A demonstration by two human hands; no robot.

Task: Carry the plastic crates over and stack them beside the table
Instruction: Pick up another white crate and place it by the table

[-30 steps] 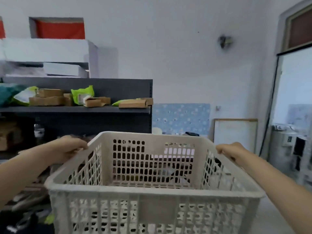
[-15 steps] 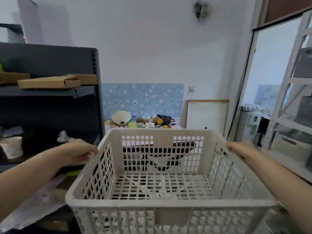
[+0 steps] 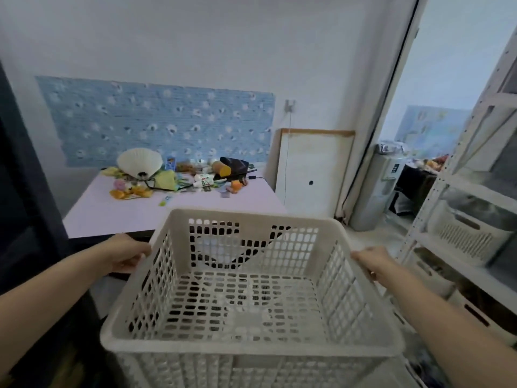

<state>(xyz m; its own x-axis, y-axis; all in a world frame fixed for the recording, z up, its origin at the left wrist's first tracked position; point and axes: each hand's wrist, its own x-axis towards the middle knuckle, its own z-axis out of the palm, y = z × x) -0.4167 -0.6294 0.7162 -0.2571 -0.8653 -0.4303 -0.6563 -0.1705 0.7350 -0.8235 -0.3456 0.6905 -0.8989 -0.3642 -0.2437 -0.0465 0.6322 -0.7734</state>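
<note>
I hold an empty white perforated plastic crate (image 3: 251, 345) in the air in front of me, level, filling the lower middle of the head view. My left hand (image 3: 127, 253) grips its left rim and my right hand (image 3: 372, 260) grips its right rim. Beyond the crate's far wall stands a pale lilac table (image 3: 117, 214), its far half littered with small items. The floor under the crate is mostly hidden by it.
A dark shelf unit (image 3: 25, 219) stands close on the left. White metal racking (image 3: 470, 191) with pale bins fills the right. A white board (image 3: 313, 169) leans on the wall by a doorway. A white fan (image 3: 139, 163) lies among the table clutter.
My view has swung right and down, away from the dark shelf with cardboard boxes; the table has come nearer and now lies just past the crate. Both hands keep the same grip.
</note>
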